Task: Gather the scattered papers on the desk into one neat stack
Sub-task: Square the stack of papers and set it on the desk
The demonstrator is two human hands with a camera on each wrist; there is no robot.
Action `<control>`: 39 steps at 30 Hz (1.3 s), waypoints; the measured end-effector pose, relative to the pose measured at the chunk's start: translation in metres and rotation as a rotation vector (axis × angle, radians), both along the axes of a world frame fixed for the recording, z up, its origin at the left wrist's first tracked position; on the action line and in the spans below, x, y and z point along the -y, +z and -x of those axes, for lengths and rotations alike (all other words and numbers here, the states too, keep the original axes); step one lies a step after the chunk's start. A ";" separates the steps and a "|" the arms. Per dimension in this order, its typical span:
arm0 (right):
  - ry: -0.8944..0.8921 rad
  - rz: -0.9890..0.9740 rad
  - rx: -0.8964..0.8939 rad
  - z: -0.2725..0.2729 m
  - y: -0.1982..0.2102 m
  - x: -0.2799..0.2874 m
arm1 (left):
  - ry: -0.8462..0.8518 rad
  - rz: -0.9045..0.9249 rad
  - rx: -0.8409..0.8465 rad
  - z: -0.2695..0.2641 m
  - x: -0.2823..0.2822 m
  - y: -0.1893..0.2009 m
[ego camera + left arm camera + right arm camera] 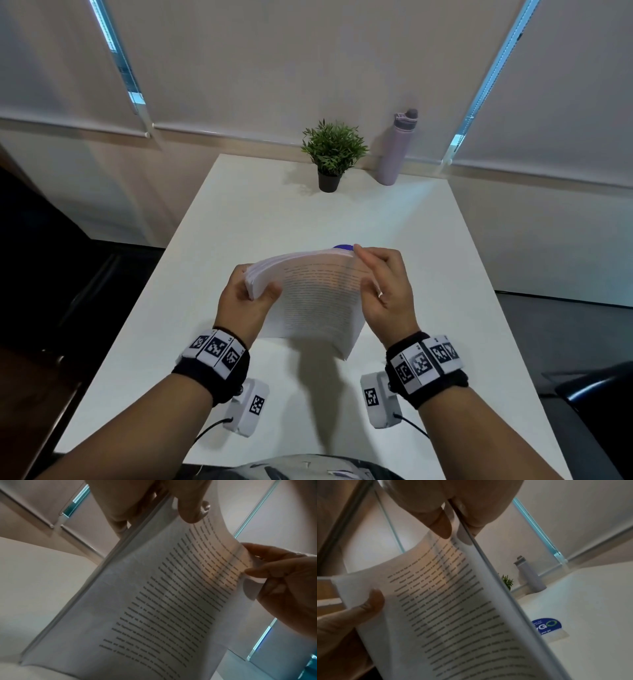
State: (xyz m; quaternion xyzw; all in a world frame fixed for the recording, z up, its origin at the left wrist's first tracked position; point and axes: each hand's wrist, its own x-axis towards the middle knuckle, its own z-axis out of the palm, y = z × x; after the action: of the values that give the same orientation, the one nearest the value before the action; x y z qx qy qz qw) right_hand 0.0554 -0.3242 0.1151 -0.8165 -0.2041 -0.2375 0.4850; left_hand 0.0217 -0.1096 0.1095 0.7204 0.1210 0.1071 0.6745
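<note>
A stack of printed papers (315,298) stands tilted on its lower edge on the white desk (428,260), text side toward me. My left hand (251,299) grips the stack's upper left corner, thumb on the front sheet. My right hand (380,284) pinches the upper right edge, thumb in front and fingers behind. The left wrist view shows the printed sheet (163,595) bowing between both hands. From the right wrist, the same papers (453,601) fill the view, with the sheet edges lined up along the right side.
A small potted plant (332,154) and a lilac bottle (395,147) stand at the desk's far edge. A round blue sticker (547,626) lies on the desk behind the papers. Window blinds close off the back. Dark floor lies left of the desk.
</note>
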 end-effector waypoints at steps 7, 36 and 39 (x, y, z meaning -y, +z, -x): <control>0.010 -0.479 -0.322 0.015 0.006 -0.012 | -0.030 0.067 -0.020 -0.001 -0.004 -0.002; 0.010 -0.569 -0.501 0.006 0.002 -0.005 | 0.008 -0.018 0.034 0.004 0.008 0.003; 0.030 -0.510 -0.533 0.005 -0.003 -0.007 | -0.023 -0.016 -0.032 -0.002 0.007 -0.005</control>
State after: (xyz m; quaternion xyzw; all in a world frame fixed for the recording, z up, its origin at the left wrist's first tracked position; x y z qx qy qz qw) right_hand 0.0509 -0.3169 0.1120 -0.6996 -0.0166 -0.0524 0.7124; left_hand 0.0239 -0.1161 0.1049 0.7289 0.1228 0.0888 0.6677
